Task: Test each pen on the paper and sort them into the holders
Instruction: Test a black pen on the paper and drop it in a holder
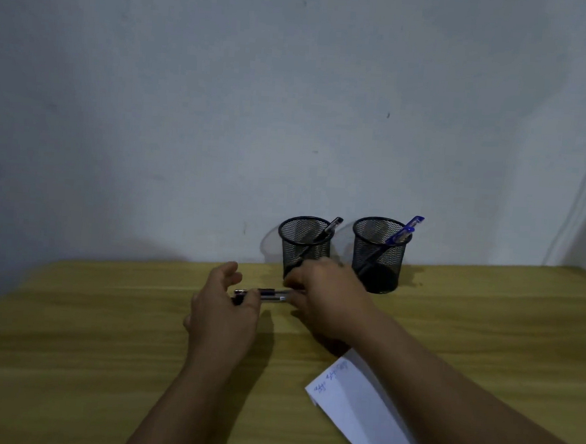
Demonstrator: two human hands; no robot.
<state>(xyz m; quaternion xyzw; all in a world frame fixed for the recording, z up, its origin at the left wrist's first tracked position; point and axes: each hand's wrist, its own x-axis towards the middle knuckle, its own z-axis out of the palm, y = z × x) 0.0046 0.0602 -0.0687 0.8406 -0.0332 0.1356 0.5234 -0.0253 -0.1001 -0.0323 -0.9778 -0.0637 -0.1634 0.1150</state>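
A dark pen (269,294) is held level just above the wooden table (106,330) between my two hands. My left hand (224,312) pinches its capped left end, and my right hand (324,297) grips its right end. Behind them stand two black mesh holders. The left holder (304,245) contains a black pen (330,227). In the right holder (380,254) lean two blue pens (404,231). A white sheet of paper (359,411) with blue scribbles lies at the near right, partly under my right forearm.
A plain grey wall rises directly behind the holders. The table's right edge runs close to the wall corner at the far right.
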